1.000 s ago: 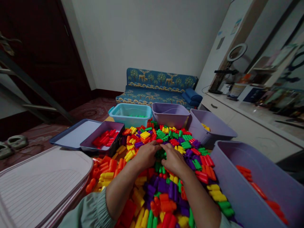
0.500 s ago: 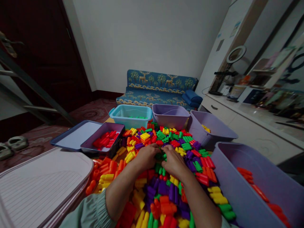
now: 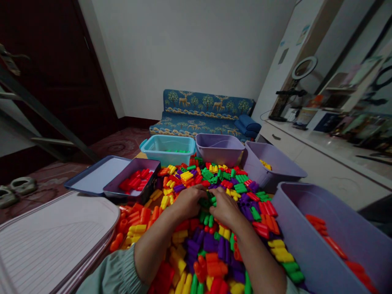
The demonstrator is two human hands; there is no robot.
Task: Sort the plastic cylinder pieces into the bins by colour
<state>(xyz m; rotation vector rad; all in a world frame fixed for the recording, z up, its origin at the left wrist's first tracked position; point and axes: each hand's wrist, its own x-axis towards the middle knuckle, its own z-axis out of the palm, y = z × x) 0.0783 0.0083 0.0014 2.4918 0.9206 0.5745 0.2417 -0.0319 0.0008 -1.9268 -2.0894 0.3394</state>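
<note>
Amid a heap of plastic building blocks (image 3: 211,243) in red, orange, yellow, green and purple, my two hands are close together. My left hand (image 3: 192,200) has its fingers curled inward, with the tips hidden behind it. Facing it, my right hand (image 3: 225,207) is closed too, thumb and fingers bent toward the left hand. Green blocks (image 3: 208,201) show between them, and both hands grip at these; their exact shape is partly covered. More green blocks (image 3: 206,220) lie just below the hands.
A light blue bin (image 3: 168,157) and a purple bin (image 3: 219,153) stand behind the heap. Two more purple bins, one with yellow blocks (image 3: 265,164) and one with orange blocks (image 3: 332,245), stand right. Left are an open case (image 3: 154,173) holding red blocks and a pale lid (image 3: 58,237).
Both hands stay in nearly the same place, with small finger movements around the green blocks. A little more green shows between them now.
</note>
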